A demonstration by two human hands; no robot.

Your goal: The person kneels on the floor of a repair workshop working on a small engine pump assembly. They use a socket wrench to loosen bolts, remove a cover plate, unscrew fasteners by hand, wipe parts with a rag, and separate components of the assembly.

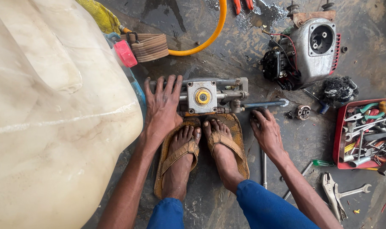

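Blue trouser legs (261, 210) and two bare forearms come in from the bottom edge, and both feet (201, 148) stand in brown sandals on the wet floor (227, 51), toes almost touching a metal pump (210, 96). That pump lies crosswise on the floor just beyond the feet, a grey block with a yellow cap on its square face and pipes running out both sides. On its left end lies the left hand (162, 108), palm down, fingers spread flat over the pipe; its grip is open and closes on nothing. Right of the feet, the right hand (266, 129) is down near the floor with its fingers curled under the thin rod (265, 103) that sticks out of the pump's right side; the fingertips are at the rod, but I cannot tell whether the grip is closed on it. A big white tank (53, 114) fills the left side, with a pink cap (125, 54) and a coiled strap (149, 46) at its edge, and a yellow hose (210, 34) curves away beyond. A small engine (307, 51) sits at upper right. A red tray (340, 131) of tools lies at far right, with locking pliers (332, 193), a wrench (356, 191) and a green-handled screwdriver (313, 164) on the floor near it.
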